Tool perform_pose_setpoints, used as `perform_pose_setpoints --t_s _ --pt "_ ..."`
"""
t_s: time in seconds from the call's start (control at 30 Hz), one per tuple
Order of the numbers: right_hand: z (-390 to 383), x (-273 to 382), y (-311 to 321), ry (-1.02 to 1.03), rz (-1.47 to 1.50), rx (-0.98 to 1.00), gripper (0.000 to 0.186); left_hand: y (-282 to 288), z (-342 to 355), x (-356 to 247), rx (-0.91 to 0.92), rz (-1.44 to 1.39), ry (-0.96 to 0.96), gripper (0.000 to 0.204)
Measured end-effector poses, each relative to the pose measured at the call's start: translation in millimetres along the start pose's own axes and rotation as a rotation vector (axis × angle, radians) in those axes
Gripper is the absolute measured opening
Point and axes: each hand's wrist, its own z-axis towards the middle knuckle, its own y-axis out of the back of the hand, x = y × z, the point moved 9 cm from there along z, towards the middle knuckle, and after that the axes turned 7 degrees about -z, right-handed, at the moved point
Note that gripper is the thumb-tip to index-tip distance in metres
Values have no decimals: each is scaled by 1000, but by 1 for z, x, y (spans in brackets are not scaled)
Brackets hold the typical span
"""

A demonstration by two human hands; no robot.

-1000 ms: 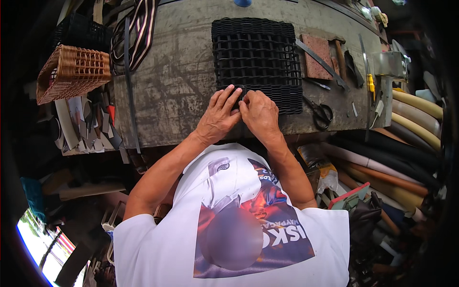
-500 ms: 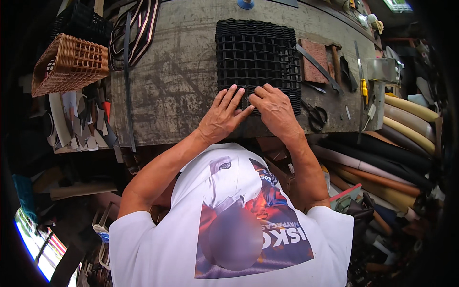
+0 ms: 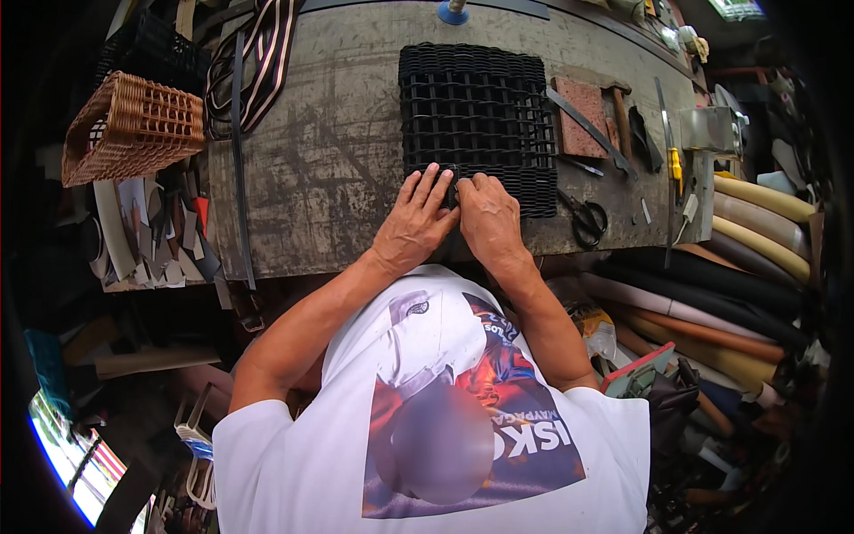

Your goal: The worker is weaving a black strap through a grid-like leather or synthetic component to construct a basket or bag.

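Note:
A black woven mat or basket piece [image 3: 471, 107] lies on the grey worktable [image 3: 311, 133]. My left hand [image 3: 414, 218] rests on its near edge, fingers stretched out and slightly apart over the weave. Just beside it, my right hand [image 3: 489, 218] has its fingers curled and pressed together at a narrow dark strip on that same edge; what exactly they grip is hidden. Black scissors [image 3: 589, 227] lie to the right of the piece. Farther right are a reddish slab [image 3: 578, 116] with a metal strip across it, a hammer [image 3: 620, 120] and a yellow-handled tool [image 3: 675, 165].
A copper-coloured woven basket [image 3: 151, 120] sits at the left above material offcuts [image 3: 133, 227]. Striped straps [image 3: 262, 53] and a long dark strip [image 3: 240, 178] lie on the table's left. Material rolls [image 3: 756, 231] are stacked at right, near a metal box [image 3: 707, 129].
My right hand went rightward half a second ago and has come back left beside my left hand. My left hand shifted only slightly. The view has moved a little with the head.

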Motion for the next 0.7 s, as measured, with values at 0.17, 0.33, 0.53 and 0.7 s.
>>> perform_pose_setpoints --t_s 0.17,0.33,0.53,0.7 --pt "-1 2 20 58 21 -1 13 1 0 1 -48 -20 30 38" --pt "-32 -9 75 84 282 -25 15 -3 -2 1 -34 9 22 43" --pt "-86 -47 169 -261 760 -201 12 -6 -3 1 -25 16 26 43" --pt "-97 -23 247 -105 111 -398 27 -7 -4 0 -21 17 7 44"
